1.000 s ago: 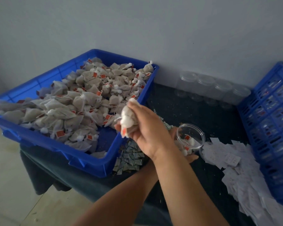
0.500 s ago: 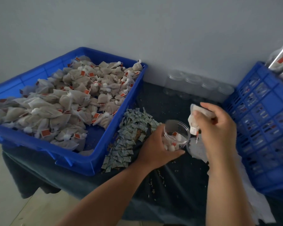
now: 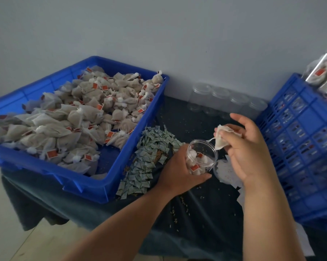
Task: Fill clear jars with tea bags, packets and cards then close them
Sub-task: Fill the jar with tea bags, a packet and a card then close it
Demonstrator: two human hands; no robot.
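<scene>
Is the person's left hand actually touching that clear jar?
Touching. The head view shows the left hand gripping the clear jar, with fingers and thumb curled against its wall and no gap between them.

A person's left hand (image 3: 179,172) grips a tilted clear jar (image 3: 202,157), partly filled with white pouches, over a dark counter (image 3: 196,213). The right hand (image 3: 247,147) pinches a tea bag (image 3: 222,137) just beside the jar's open mouth. At left, a blue tray (image 3: 106,187) holds a heap of tea bags (image 3: 74,117), with small packets (image 3: 151,153) spread beside it. Empty jars (image 3: 221,100) line the wall near a blue crate (image 3: 300,147).
</scene>
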